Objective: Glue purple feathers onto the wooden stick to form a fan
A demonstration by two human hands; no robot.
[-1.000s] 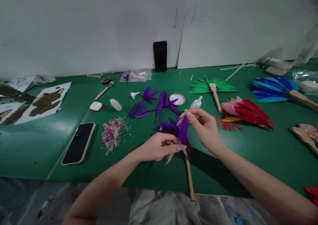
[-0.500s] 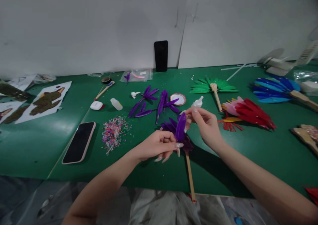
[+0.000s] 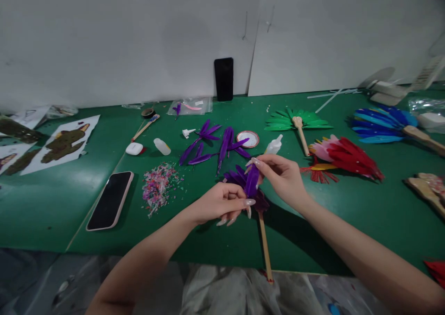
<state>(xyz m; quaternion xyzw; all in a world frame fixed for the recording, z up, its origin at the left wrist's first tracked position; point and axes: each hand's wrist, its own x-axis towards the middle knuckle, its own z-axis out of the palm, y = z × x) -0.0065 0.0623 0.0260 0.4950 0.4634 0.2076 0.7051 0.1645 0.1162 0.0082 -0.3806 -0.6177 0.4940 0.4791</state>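
Observation:
Between my hands a purple feather (image 3: 252,181) stands nearly upright. My left hand (image 3: 225,203) pinches its lower end between thumb and fingers. At the top, my right hand (image 3: 278,173) has its thumb and fingertips closed on the feather's tip. Just below and behind lies a feather fan (image 3: 262,201) with a dark purple middle and purple feathers on its left; its wooden handle (image 3: 266,248) points toward me past the table edge. My left fingers hide part of the fan. Loose purple feathers (image 3: 226,146) lie beyond my hands.
A white glue bottle (image 3: 274,145) stands behind my right hand, near a round red-rimmed lid (image 3: 248,139). On the right lie green (image 3: 299,119), red (image 3: 358,157) and blue (image 3: 382,124) feather fans. Colourful flakes (image 3: 160,185) and a phone (image 3: 110,200) lie on the left.
My right hand has moved slightly left and down along the feather's tip, uncovering more of the glue bottle. My left hand stays in place. The view has shifted a little.

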